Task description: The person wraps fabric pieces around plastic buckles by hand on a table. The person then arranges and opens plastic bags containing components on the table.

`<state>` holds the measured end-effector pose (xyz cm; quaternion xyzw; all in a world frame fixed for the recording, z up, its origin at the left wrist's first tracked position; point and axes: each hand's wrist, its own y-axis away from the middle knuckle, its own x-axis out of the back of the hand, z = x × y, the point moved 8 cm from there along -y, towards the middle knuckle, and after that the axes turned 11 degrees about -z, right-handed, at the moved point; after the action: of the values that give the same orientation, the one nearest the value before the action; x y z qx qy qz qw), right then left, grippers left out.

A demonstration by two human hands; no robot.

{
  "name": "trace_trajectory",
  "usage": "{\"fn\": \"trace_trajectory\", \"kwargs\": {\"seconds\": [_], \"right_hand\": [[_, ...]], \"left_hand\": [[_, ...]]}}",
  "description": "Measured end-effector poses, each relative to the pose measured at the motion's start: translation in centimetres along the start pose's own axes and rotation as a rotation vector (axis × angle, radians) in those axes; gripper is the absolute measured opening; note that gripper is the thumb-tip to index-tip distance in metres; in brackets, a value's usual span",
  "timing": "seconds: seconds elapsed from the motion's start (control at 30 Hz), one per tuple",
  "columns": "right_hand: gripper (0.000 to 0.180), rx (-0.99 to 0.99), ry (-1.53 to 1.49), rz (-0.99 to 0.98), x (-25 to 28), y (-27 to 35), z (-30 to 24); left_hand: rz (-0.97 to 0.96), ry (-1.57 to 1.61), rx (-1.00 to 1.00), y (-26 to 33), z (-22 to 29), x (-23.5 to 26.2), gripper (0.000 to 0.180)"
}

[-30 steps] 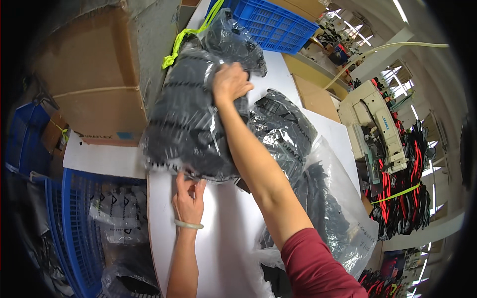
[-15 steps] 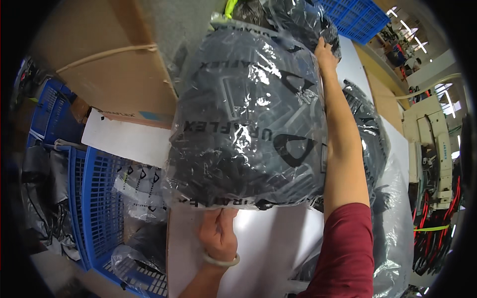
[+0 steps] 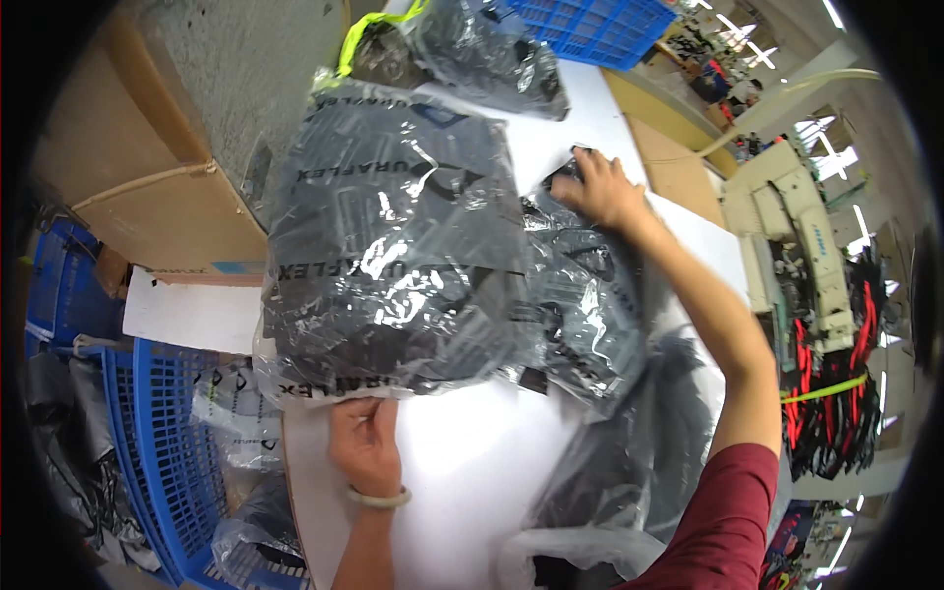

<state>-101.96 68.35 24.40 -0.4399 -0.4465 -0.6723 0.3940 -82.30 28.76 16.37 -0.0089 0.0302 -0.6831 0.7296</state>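
Bagged dark garment (image 3: pixel 393 256) lies flat on the white table (image 3: pixel 472 472), long axis running away from you. Your left hand (image 3: pixel 364 442) pinches its near edge, fingers clamped on the plastic. Your right hand (image 3: pixel 600 189) rests further off on a second bagged garment (image 3: pixel 580 295) just beside it, fingers spread flat. Bare tabletop lies toward you; the blue crate (image 3: pixel 147 433) stands left of the table edge.

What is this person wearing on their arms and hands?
Both hands are bare, with no gloves. The left hand has a pale, smooth bangle around the wrist, and the forearm below it is uncovered. The right hand wears nothing; its forearm is bare up to a dark red short sleeve at the upper arm. No watch or rings are visible.
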Motion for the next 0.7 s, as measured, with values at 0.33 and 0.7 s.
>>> {"fn": "trace_trajectory", "kwargs": {"seconds": [0.33,0.7], "right_hand": [[0.029,0.631,0.032,0.287,-1.0,6.3,-7.3],[0.078,-0.213,-0.281,0.334,-1.1,9.9,8.0]], "left_hand": [[-0.036,-0.174,0.054,-1.0,-0.9,-1.6,0.022],[0.097,0.058,0.027,-0.9,0.1,-0.8,0.035]]}}
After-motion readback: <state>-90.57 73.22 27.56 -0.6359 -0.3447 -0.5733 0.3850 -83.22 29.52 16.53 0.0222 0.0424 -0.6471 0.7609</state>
